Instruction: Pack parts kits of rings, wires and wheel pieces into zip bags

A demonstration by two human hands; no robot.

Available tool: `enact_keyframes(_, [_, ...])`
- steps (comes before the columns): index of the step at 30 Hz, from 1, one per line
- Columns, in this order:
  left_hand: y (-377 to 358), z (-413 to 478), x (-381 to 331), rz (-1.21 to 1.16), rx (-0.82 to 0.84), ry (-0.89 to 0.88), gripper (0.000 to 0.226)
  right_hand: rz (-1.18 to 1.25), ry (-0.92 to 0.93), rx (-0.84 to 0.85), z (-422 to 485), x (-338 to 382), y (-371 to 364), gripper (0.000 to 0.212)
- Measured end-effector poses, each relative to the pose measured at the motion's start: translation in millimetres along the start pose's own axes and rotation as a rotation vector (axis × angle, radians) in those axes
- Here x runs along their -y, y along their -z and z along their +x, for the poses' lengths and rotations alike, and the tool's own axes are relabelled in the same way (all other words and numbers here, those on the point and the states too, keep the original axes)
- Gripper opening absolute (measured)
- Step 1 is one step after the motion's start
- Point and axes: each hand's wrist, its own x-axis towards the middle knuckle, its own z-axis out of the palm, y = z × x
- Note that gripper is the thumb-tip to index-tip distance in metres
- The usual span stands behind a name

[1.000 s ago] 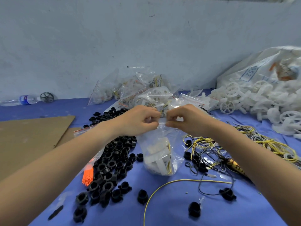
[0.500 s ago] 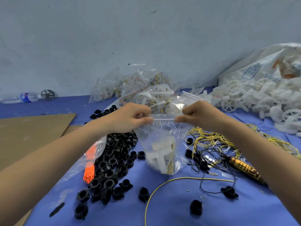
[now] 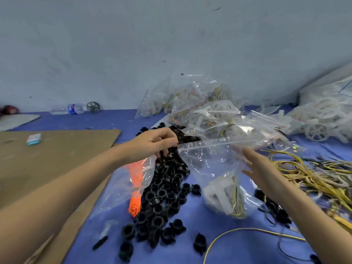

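Releasing zip bag (image 3: 206, 159) — right hand (image 3: 262, 165) opened; left hand (image 3: 152, 143) pinching corner.

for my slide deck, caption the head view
Left hand pinches a filled zip bag by its corner; right hand open beside it.

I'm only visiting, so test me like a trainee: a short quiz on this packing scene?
1. True or false: the fingers of the right hand are curled round the zip bag.
2. Which pinches the bag's top corner? A) left hand B) right hand
3. What colour are the wires inside the bag?
Key: 1 false, they are straight; 2 A; 3 yellow.
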Motion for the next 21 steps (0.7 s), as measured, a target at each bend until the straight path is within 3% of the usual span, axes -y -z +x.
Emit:
enact_keyframes(2, [18, -26, 24, 0.118, 0.069, 0.086, 0.047, -0.080, 0.001, 0.030, -6, -22, -10, 0.040])
enact_keyframes(4, [19, -55, 52, 0.305, 0.253, 0.198, 0.082, -0.114, 0.006, 0.005, -11, -34, -22, 0.033])
enact_keyframes(6, [3, -77, 76, 0.370, 0.333, 0.211, 0.100, -0.127, 0.018, -0.094, -10, -34, -32, 0.002])
enact_keyframes(7, [-6, -85, 85, 0.367, 0.323, 0.186, 0.101, -0.160, 0.038, -0.138, -6, -37, -32, 0.021])
enact_keyframes(9, [-22, -93, 99, 0.364, 0.260, 0.118, 0.088, -0.235, 0.039, -0.152, -2, -35, -34, 0.037])
enact_keyframes(11, [-30, -94, 110, 0.354, 0.117, 0.003, 0.056, -0.308, 0.002, -0.080, 4, -23, -34, 0.035])
enact_keyframes(13, [-27, -89, 112, 0.292, -0.075, -0.058, 0.025, -0.200, -0.130, -0.056, 22, 9, -27, 0.030])
enact_keyframes(16, [-14, -74, 100, 0.068, -0.466, -0.004, 0.005, 0.103, -0.197, -0.202, 67, 92, -1, 0.019])
enact_keyframes(17, [-8, -71, 90, -0.014, -0.593, 0.016, 0.016, 0.188, -0.174, -0.292, 81, 118, 8, 0.026])
enact_keyframes(19, [-2, -70, 60, 0.025, -0.718, -0.083, 0.013, 0.283, -0.191, -0.403, 91, 143, 13, 0.069])
enact_keyframes(21, [-8, -73, 26, 0.191, -0.662, -0.271, 0.012, 0.288, -0.250, -0.339, 84, 131, -6, 0.103])
